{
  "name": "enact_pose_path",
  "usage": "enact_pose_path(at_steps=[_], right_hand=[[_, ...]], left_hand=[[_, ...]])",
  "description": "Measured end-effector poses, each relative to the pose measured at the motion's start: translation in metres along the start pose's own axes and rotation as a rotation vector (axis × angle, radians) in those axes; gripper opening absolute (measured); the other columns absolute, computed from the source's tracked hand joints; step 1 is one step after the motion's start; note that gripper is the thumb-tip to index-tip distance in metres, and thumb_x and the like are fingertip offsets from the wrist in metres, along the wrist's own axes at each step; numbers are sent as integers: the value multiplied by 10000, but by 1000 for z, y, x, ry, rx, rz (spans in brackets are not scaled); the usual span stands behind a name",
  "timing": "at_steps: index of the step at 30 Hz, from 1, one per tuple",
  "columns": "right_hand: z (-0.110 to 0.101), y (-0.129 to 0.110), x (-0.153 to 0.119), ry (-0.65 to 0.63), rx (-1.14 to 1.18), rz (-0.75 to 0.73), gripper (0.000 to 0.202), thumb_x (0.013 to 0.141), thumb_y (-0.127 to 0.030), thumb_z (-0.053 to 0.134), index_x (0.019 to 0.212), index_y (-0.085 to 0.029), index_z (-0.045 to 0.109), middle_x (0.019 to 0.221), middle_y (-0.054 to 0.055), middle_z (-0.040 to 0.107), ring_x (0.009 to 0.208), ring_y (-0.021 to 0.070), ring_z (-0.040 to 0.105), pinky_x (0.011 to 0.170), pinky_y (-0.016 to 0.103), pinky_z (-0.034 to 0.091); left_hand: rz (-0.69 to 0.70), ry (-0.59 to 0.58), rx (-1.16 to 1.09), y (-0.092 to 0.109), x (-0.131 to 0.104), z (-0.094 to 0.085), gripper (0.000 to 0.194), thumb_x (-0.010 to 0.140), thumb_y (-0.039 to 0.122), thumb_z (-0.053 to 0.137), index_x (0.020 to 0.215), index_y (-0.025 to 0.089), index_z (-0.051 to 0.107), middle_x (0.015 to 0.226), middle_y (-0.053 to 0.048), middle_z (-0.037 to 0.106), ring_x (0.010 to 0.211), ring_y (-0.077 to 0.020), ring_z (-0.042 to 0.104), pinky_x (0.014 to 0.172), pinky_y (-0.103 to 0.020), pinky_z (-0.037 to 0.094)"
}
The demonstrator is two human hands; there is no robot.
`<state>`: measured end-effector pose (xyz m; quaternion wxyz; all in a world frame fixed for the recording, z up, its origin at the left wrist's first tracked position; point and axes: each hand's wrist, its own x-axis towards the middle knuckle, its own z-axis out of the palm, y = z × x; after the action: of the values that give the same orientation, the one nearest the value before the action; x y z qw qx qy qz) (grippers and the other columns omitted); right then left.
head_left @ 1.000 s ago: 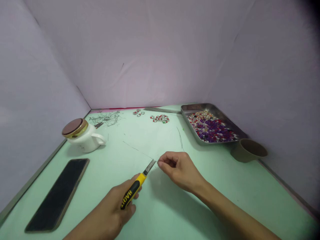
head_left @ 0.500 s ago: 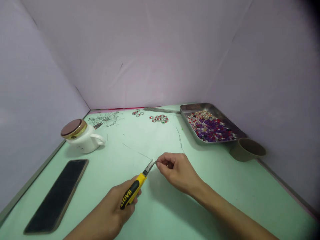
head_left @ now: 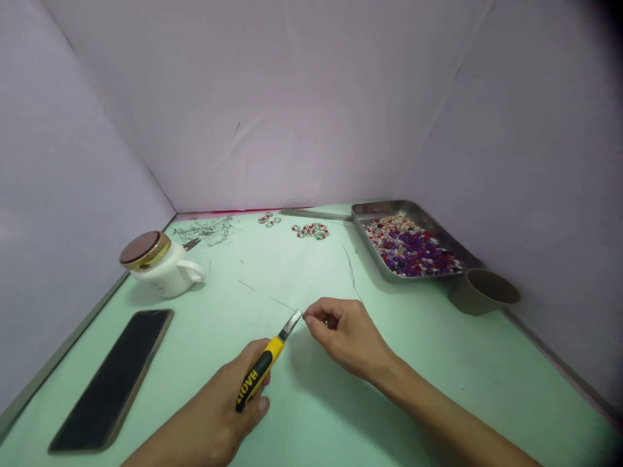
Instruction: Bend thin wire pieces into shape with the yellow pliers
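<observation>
My left hand [head_left: 236, 399] is wrapped round pliers [head_left: 263, 368] with yellow and black handles, its thumb lying out to the side. The metal jaws point up and right and meet a thin wire [head_left: 265, 295] that runs off to the upper left. Just right of the jaw tips, my right hand [head_left: 348, 331] is closed in a pinch on the wire's end; what lies between the fingertips is barely visible. Beyond that hand, another thin wire [head_left: 350, 267] lies on the green tabletop [head_left: 292, 428].
At left are a white lidded mug [head_left: 168, 275] and a phone [head_left: 111, 383]. Wire scraps [head_left: 207, 230] and beaded rings [head_left: 311, 231] lie at the back, near straight wires [head_left: 316, 214]. A metal tray [head_left: 379, 275] of beads and a brown cup [head_left: 481, 292] stand at right.
My left thumb has shifted outward from the pliers' handle, and the handles tilt slightly. The jaws, the wire and my right hand look nearly the same.
</observation>
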<state>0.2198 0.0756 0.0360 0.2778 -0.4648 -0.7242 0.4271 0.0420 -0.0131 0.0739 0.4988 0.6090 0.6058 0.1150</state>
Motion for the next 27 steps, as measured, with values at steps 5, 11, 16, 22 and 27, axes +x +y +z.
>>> enact_pose_path(at_steps=[5, 11, 16, 22, 27], right_hand=[[3, -5, 0, 24, 100, 24, 151, 721, -220, 479, 662, -165, 607, 524, -17, 530, 466, 86, 441, 428, 183, 335], [5, -6, 0, 54, 116, 53, 145, 719, -222, 483, 650, -160, 594, 515, -19, 508, 465, 87, 429, 430, 184, 336], [8, -4, -1, 74, 85, 31, 141, 720, -209, 486, 660, -158, 603, 525, -20, 514, 482, 88, 433, 452, 187, 347], [10, -1, -3, 104, 56, -22, 145, 736, -200, 477, 672, -166, 603, 535, -26, 520, 487, 85, 438, 463, 187, 347], [12, 0, -4, 103, 65, -26, 148, 739, -203, 474, 673, -164, 600, 538, -22, 516, 494, 88, 438, 470, 189, 349]], left_hand=[[40, 17, 1, 0, 3, 0, 217, 780, 222, 418, 993, 189, 392, 905, -8, 504, 802, -163, 476, 746, -269, 392], [19, 31, -51, 6, 3, 1, 118, 762, 161, 406, 871, 193, 436, 810, 23, 473, 717, -133, 440, 671, -220, 384], [3, 14, -115, 6, 3, 2, 174, 720, 95, 406, 862, 189, 438, 787, 37, 453, 686, -116, 411, 643, -209, 364], [-23, 4, -194, 4, 7, 2, 203, 688, 80, 412, 858, 189, 437, 720, 54, 418, 647, -106, 376, 597, -193, 345], [-17, 35, -148, 2, 6, 4, 191, 702, 103, 408, 864, 195, 453, 758, 40, 461, 677, -120, 419, 630, -206, 368]])
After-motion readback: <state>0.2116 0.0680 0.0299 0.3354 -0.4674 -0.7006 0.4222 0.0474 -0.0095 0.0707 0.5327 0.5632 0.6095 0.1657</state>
